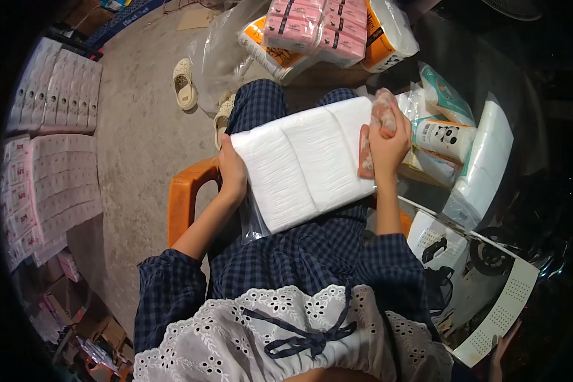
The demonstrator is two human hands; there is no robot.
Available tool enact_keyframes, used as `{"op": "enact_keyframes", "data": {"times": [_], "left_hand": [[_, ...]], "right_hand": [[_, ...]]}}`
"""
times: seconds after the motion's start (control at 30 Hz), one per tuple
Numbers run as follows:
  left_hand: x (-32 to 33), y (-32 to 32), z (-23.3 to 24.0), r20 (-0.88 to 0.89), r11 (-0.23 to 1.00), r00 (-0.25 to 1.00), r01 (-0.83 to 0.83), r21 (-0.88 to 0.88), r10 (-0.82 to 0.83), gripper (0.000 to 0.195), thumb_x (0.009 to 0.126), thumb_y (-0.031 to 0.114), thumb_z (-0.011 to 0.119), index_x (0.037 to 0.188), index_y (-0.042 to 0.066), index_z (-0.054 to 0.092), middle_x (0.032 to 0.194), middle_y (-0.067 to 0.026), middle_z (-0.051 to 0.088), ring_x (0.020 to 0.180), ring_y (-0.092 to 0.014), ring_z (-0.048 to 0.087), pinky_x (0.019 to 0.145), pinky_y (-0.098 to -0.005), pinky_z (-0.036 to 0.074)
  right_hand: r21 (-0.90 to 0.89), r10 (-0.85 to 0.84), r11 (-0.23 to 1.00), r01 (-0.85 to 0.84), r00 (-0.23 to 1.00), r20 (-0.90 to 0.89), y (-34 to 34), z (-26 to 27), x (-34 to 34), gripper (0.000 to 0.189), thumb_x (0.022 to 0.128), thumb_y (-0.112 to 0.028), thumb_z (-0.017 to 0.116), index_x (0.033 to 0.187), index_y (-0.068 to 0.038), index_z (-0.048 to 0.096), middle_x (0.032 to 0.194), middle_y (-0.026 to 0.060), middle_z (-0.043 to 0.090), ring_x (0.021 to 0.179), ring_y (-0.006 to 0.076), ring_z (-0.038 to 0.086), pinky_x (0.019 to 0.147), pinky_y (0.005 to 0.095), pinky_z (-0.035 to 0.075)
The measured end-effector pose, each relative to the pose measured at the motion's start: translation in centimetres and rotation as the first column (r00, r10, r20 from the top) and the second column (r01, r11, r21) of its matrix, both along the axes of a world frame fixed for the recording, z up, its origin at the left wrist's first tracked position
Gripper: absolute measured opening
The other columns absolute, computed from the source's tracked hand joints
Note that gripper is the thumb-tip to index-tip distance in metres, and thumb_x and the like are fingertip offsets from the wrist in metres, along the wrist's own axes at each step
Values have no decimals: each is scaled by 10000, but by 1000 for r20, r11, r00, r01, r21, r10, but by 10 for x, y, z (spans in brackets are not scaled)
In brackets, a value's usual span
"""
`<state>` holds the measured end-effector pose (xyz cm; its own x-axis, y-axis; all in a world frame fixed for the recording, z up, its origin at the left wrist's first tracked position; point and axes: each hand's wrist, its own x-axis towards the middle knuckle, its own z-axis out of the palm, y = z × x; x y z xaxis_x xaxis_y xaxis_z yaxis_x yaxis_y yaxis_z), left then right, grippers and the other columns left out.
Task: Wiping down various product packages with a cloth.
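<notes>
A pack of folded white disposable pads (pixel 305 162) in clear film lies across my lap, its loose plastic end hanging at the lower left. My left hand (pixel 232 169) grips the pack's left edge, thumb on top. In my right hand (pixel 392 148) is a worn pink hand tool (pixel 366 153) with a rounded upper part and a flat lower bar. That bar lies along the right end of the pack; whether it presses on the film I cannot tell. My right fingers hide part of the tool.
Pink tissue packs (pixel 315 28) sit on orange-and-white packs (pixel 391 36) ahead. Panda-printed packs (pixel 446 136) and a long white pack (pixel 487 153) lie to the right. Another person's hand (pixel 504 351) touches a white perforated panel (pixel 496 313). Orange chair arm (pixel 186 191) and cream clog (pixel 185 86) are left.
</notes>
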<state>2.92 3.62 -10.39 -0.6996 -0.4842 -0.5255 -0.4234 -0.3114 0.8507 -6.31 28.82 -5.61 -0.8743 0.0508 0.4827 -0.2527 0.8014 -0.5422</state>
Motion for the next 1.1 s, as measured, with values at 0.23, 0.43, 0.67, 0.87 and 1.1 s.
{"op": "enact_keyframes", "data": {"times": [0.23,0.43,0.67,0.87,1.1], "left_hand": [[7,-18,-30,34,995,998,-50,-81,53,543,970,403,249,1030,-37,562,970,-147,621,883,-220,601,842,-328,448],[7,-11,-23,-47,992,997,-52,111,57,530,965,438,293,958,-2,588,870,-89,624,800,-167,576,770,-285,450],[-7,0,12,190,999,982,11,-41,-3,576,954,473,269,1112,-24,513,1033,-156,605,911,-219,584,859,-329,429],[25,-35,-61,-126,916,950,234,-325,-287,517,964,427,284,1087,-6,539,997,-126,612,918,-202,582,861,-330,432],[-4,-14,-17,121,996,991,48,71,-57,540,964,445,260,1097,-11,518,1014,-151,600,887,-223,596,821,-339,466]], "right_hand": [[-84,280,959,-271,953,118,-110,6,67,470,548,-70,641,1017,-78,622,1055,112,571,1036,326,489,932,419,382],[-241,600,789,-565,793,104,-99,14,64,444,581,-97,692,1019,-150,652,1158,64,567,1081,284,499,946,425,376],[-49,-181,982,183,983,44,-20,-9,-29,451,617,-36,592,1062,-106,626,1021,111,592,937,311,536,861,416,418],[-92,466,883,-459,843,268,-141,15,85,416,546,-160,705,959,-139,663,1160,54,538,1132,271,442,916,458,381],[-84,371,926,-368,929,17,-61,8,33,364,617,-84,665,980,-116,649,1048,88,603,999,251,549,917,379,414]]}}
